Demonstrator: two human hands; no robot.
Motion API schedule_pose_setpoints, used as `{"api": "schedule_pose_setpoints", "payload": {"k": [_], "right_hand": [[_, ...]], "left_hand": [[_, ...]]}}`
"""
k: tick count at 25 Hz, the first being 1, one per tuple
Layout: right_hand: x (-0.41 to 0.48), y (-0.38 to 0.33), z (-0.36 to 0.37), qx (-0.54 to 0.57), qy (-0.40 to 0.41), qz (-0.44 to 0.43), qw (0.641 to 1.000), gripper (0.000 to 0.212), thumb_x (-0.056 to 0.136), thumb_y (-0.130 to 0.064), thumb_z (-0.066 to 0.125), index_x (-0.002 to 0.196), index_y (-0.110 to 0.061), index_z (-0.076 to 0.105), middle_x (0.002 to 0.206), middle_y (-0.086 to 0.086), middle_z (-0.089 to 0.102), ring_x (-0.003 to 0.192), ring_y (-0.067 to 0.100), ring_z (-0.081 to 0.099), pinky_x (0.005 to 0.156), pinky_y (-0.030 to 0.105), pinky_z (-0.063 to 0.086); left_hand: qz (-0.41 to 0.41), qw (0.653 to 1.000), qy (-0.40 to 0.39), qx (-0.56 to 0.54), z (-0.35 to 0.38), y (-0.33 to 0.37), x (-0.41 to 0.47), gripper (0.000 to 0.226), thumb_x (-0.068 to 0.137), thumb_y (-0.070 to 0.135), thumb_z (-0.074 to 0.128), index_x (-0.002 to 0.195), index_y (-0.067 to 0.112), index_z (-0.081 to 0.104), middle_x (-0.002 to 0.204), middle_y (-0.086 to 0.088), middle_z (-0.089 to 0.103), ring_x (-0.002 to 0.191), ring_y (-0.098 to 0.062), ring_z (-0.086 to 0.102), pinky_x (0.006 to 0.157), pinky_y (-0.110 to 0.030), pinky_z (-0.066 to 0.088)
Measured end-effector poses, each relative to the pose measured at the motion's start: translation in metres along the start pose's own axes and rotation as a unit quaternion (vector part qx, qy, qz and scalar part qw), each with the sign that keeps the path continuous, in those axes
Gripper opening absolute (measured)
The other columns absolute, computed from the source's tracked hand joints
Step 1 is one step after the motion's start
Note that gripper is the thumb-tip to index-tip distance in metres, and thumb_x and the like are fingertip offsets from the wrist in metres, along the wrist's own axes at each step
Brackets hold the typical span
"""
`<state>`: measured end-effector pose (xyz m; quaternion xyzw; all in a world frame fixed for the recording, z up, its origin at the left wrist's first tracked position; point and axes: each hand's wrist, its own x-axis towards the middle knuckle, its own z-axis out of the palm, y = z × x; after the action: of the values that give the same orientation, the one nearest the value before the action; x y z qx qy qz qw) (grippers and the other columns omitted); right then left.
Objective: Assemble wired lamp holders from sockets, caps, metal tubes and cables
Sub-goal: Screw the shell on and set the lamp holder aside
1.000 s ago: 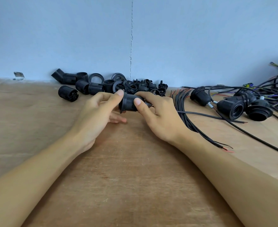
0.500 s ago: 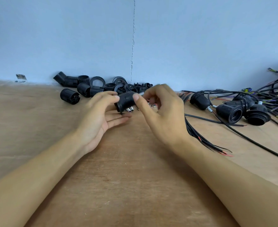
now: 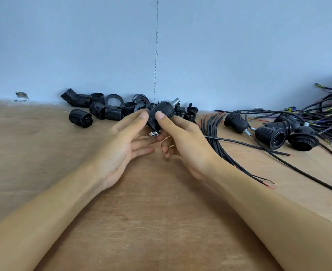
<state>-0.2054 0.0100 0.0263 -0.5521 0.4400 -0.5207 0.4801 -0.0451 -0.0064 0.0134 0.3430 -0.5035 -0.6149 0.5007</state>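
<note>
A black lamp holder (image 3: pixel 159 114) is held up between both hands at the middle of the wooden table (image 3: pixel 161 222). A threaded metal tube (image 3: pixel 176 101) sticks out of its rounded cap, pointing up and to the right. My left hand (image 3: pixel 126 139) pinches the ribbed socket end with thumb and fingers. My right hand (image 3: pixel 182 141) grips the cap end, thumb on top. Small metal tubes (image 3: pixel 153 134) lie under the holder, between the fingers of both hands.
Loose black sockets and rings (image 3: pixel 106 108) are piled along the blue wall. A bundle of black cables (image 3: pixel 218 133) lies right of my hands. Finished wired holders (image 3: pixel 274 133) and tangled cables (image 3: pixel 329 114) fill the far right.
The holder has been turned, and its cap with the metal tube now points up and to the right. Both hands shifted slightly with it.
</note>
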Motion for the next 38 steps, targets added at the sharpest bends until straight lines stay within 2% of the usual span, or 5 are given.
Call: {"api": "schedule_pose_setpoints", "payload": {"k": [18, 22, 26, 34, 38], "right_hand": [[0.013, 0.01, -0.02, -0.037, 0.046, 0.005, 0.998, 0.029, 0.095, -0.038, 0.068, 0.114, -0.016, 0.065, 0.081, -0.002, 0.073, 0.069, 0.017, 0.068, 0.058, 0.031, 0.055], [0.026, 0.013, -0.033, -0.04, 0.167, 0.01, 0.985, 0.03, 0.094, -0.031, 0.07, 0.111, -0.008, 0.063, 0.101, 0.007, 0.076, 0.096, 0.021, 0.073, 0.091, 0.038, 0.057], [0.038, 0.004, -0.065, 0.045, 0.269, -0.011, 0.962, 0.02, 0.098, -0.029, 0.065, 0.1, -0.01, 0.06, 0.066, -0.012, 0.067, 0.057, 0.001, 0.06, 0.063, 0.018, 0.05], [0.045, 0.011, -0.111, 0.033, 0.401, 0.028, 0.915, 0.022, 0.096, -0.034, 0.065, 0.099, -0.014, 0.057, 0.109, 0.015, 0.068, 0.097, 0.03, 0.066, 0.098, 0.055, 0.053], [0.041, 0.013, -0.127, -0.102, 0.458, 0.028, 0.883, 0.042, 0.093, -0.045, 0.066, 0.115, -0.009, 0.059, 0.109, 0.01, 0.068, 0.102, 0.028, 0.064, 0.094, 0.04, 0.051]], "left_hand": [[0.071, 0.983, 0.077, 0.147, 0.001, -0.011, 0.0, 0.053, 0.067, 0.034, 0.09, 0.116, 0.041, 0.069, 0.118, 0.006, 0.074, 0.103, -0.01, 0.074, 0.098, -0.035, 0.054], [0.058, 0.982, 0.051, 0.171, 0.003, -0.011, -0.002, 0.058, 0.083, 0.023, 0.085, 0.128, 0.046, 0.057, 0.13, 0.017, 0.064, 0.103, 0.006, 0.07, 0.085, -0.018, 0.048], [0.062, 0.971, 0.045, 0.226, 0.002, -0.013, -0.004, 0.04, 0.088, 0.021, 0.08, 0.116, 0.043, 0.064, 0.124, 0.017, 0.067, 0.1, 0.01, 0.068, 0.083, -0.016, 0.048], [0.073, 0.959, 0.033, 0.271, 0.002, -0.018, -0.003, 0.025, 0.09, 0.018, 0.077, 0.107, 0.036, 0.07, 0.11, 0.015, 0.073, 0.101, 0.008, 0.068, 0.081, -0.009, 0.049], [0.075, 0.953, 0.021, 0.293, 0.002, -0.017, -0.004, 0.022, 0.092, 0.017, 0.075, 0.105, 0.035, 0.07, 0.107, 0.015, 0.074, 0.103, 0.008, 0.067, 0.081, -0.005, 0.048]]}}
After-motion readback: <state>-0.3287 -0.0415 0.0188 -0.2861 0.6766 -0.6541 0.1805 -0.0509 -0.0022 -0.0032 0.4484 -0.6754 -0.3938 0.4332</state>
